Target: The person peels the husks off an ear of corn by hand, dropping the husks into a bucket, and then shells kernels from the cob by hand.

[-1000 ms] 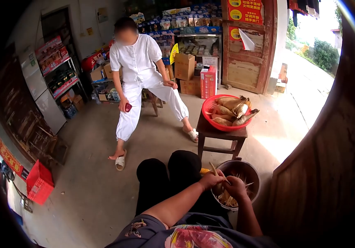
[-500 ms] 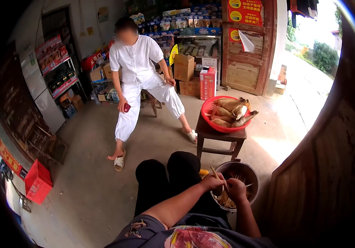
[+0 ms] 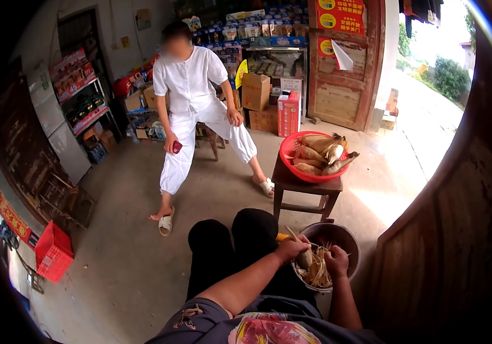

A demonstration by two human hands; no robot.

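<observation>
My left hand (image 3: 292, 250) is closed around an ear of corn (image 3: 282, 237). Yellow kernels show beyond the fingers, and a pale husk leaf (image 3: 292, 233) sticks up from the grip. To its right, my right hand (image 3: 336, 262) is clenched over the bucket, with thin pale strips of corn husk (image 3: 319, 265) at its fingers; how much it grips is partly hidden. Both hands are above a round metal bucket (image 3: 356, 247) between my knees and the wooden panel. Loose husk strips lie inside this bucket.
A red plastic basket (image 3: 289, 166) of unhusked corn (image 3: 313, 155) sits on a wooden stool (image 3: 280, 182) ahead. A person in white (image 3: 191, 86) is seated opposite, holding a red phone (image 3: 176, 147). A wooden panel (image 3: 429, 241) stands right; a red crate (image 3: 53, 252) lies left.
My right hand has moved away from my left, to the right, as a fist. More husk strips show between the hands. The left hand has shifted slightly left; the seated person stays put.
</observation>
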